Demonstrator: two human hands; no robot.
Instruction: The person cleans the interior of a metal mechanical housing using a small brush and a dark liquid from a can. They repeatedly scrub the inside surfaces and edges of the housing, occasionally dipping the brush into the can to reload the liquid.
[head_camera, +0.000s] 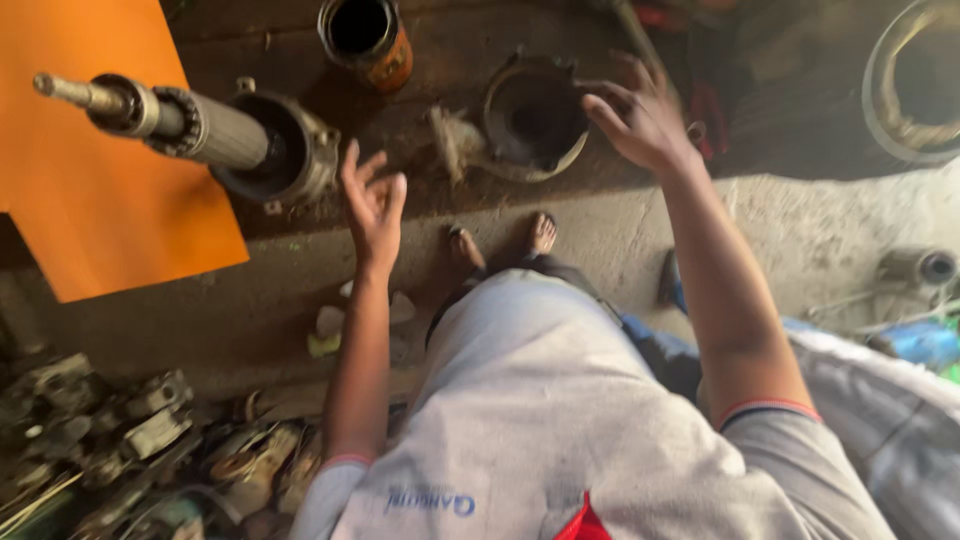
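the right hand (640, 120) has its fingers (605, 112) spread wide and empty, hovering at the rim of a round metal end housing (530, 115) that lies on the floor just to its left, open mouth up. the left hand (372, 205) is also open and holds nothing; it hangs between that housing and a motor body (285, 150) just to its left, whose ribbed rotor shaft (150, 110) points away leftward over an orange sheet (90, 150). a rusty can (368, 38) stands beyond. sandalled feet (500, 240) are below; scrap parts (120, 440) lie lower left.
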